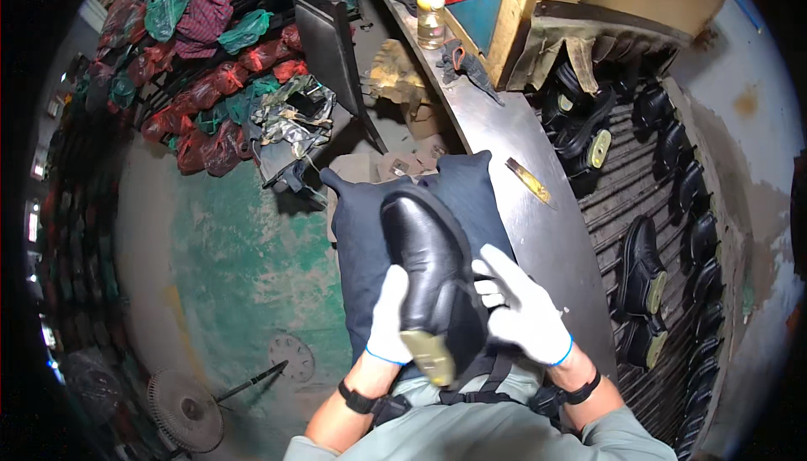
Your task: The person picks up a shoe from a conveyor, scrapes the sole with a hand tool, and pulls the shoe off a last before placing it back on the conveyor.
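A black leather shoe (424, 242) lies tilted over my lap, its toe pointing away from me. From its near end sticks a pale yellow block (429, 355), which looks like the top of a shoe last. My left hand (388, 310), in a white glove, grips the shoe's left side; its thumb lies along the leather and its other fingers are hidden underneath. Beside the opposite edge is my right hand (523, 310), also gloved, with the fingers apart and their tips close to the shoe. Whether those tips touch it I cannot tell. Dark blue cloth (360, 234) covers my legs.
A metal bench (546, 226) runs along my right, bearing a yellow-handled knife-like tool (530, 182) and a capped jar (430, 20). Beyond it, a slatted rack (601, 217) holds several black shoes. A fan (187, 410) stands at lower left; bagged bundles (223, 79) are piled at far left.
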{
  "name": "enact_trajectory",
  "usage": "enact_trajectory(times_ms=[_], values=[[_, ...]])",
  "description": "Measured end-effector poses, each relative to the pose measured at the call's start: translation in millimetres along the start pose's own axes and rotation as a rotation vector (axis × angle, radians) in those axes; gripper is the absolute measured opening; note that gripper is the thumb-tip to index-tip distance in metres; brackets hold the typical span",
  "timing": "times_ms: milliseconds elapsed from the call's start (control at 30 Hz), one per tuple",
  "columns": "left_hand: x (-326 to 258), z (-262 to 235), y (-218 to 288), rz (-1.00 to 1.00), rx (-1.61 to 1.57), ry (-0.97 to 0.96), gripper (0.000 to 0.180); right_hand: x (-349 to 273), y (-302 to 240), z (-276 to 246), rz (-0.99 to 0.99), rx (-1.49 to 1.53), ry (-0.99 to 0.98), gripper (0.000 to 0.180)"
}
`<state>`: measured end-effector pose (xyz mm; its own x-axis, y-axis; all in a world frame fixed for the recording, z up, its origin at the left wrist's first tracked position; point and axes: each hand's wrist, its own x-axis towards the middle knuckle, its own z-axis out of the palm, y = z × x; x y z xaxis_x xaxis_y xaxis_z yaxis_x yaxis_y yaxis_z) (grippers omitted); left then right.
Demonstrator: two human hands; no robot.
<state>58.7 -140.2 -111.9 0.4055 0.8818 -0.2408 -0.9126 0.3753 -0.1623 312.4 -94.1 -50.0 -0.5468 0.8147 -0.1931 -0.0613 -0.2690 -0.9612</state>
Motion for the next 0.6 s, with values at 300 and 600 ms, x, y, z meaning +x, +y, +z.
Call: enact_trajectory(times_ms=[300,600], values=[[2,-33,14,0.109,0.127,0.213,0.075,40,4,4,0.173,0.395,0.153,0.057],[-12,-61,16,0.249,0.383,0.237,0.053,64,-9,11,-0.032,0.085,0.15,0.063]])
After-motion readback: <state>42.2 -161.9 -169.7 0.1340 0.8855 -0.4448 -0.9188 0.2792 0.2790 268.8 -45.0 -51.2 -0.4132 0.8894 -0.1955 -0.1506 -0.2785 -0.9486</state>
